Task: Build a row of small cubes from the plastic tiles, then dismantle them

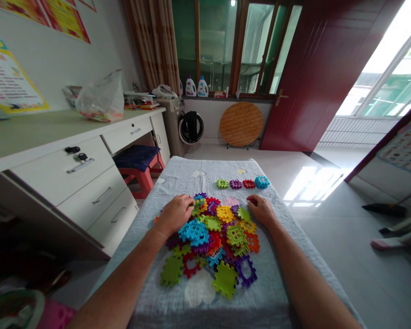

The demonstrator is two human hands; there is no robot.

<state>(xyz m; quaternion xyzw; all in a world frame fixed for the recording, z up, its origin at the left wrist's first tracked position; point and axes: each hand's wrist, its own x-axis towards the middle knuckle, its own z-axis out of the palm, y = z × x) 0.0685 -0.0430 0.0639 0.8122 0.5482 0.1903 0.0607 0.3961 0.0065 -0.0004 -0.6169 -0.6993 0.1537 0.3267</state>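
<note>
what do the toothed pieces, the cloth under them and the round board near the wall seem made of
Toothed pieces: probably molded plastic, smooth with slight sheen, judging by solid bright colors and regular teeth. Cloth: likely woven fabric, matte, given its wrinkles. Round board: wood or wood-look laminate, going by its streaked brown surface.

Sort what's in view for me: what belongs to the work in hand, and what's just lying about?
In the work:
- pile of notched plastic tiles
- row of notched pieces beyond it
- cloth-covered table

Lying about:
- translucent plastic bag
- detergent bottles
- red stool
- round wooden tabletop
</note>
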